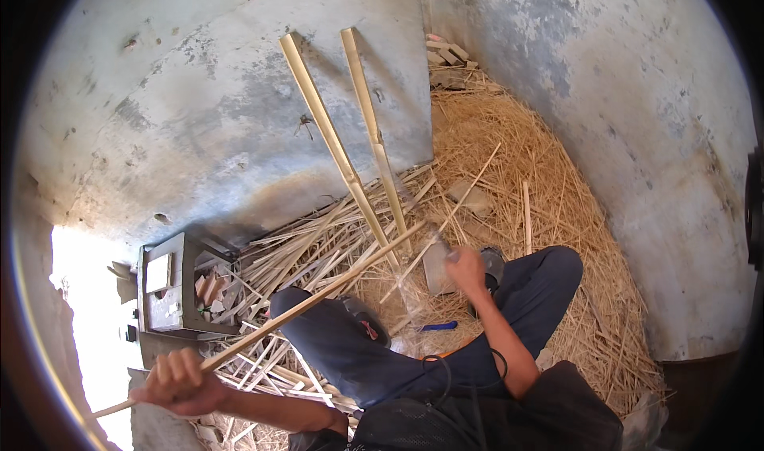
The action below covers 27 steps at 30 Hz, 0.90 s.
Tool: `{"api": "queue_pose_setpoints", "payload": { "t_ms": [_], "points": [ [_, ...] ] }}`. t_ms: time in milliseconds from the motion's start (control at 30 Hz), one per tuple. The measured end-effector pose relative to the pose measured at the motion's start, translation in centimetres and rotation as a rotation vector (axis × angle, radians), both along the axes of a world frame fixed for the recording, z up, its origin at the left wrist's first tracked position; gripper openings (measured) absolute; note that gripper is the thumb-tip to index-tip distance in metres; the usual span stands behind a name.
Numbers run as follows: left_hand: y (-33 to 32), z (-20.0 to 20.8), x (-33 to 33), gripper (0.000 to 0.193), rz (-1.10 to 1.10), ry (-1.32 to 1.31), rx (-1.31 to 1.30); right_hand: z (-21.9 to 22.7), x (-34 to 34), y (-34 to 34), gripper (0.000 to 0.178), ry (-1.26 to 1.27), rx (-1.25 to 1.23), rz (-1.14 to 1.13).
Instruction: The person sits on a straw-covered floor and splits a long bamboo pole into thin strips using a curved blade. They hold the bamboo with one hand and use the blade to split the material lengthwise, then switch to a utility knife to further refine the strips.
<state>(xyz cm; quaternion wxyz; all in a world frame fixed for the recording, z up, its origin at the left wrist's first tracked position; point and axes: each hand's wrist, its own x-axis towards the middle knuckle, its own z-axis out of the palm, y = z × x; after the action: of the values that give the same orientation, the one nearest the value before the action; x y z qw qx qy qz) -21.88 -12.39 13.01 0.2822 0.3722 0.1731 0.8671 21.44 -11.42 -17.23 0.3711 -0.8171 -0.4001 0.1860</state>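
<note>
My left hand [181,381], at the lower left, is closed round a long bamboo strip [318,298]. The strip slants up to the right across my lap, past my left knee. At its far end my right hand [465,269] grips a narrow dark tool [442,242], perhaps a knife; motion blurs it, so its exact kind is unclear. Just beside that hand is a flat grey block [437,269]. A small blue-handled tool [438,326] lies on the ground between my feet. Two split bamboo poles [322,124] lean against the wall before me.
Loose bamboo strips [294,252] pile up along the wall to the left. Shavings [509,156] cover the floor ahead and to the right. A grey box [185,288] with broken pieces stands left. Bricks [447,53] sit in the far corner; a wall [637,132] closes the right.
</note>
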Motion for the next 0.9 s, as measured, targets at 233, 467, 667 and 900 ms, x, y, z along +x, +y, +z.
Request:
{"api": "queue_pose_setpoints", "payload": {
  "t_ms": [233,467,667,900],
  "points": [
    [-1.8,0.0,-10.7,0.056,-0.634,0.074,0.269,-5.2,4.0,-1.0,0.023,0.982,0.038,-0.210],
    [2.2,-5.6,-8.9,0.056,-0.648,-0.444,0.089,6.9,2.0,-0.8,0.043,1.507,0.515,0.046],
    [4.3,-8.7,-5.5,0.054,-0.741,-0.675,-0.019,12.1,2.8,-1.8,0.073,1.659,0.893,0.276],
    [4.9,-9.1,-3.2,0.051,-0.617,-0.612,-0.157,14.1,4.6,-2.3,0.051,1.614,1.056,0.387]
  ]
}}
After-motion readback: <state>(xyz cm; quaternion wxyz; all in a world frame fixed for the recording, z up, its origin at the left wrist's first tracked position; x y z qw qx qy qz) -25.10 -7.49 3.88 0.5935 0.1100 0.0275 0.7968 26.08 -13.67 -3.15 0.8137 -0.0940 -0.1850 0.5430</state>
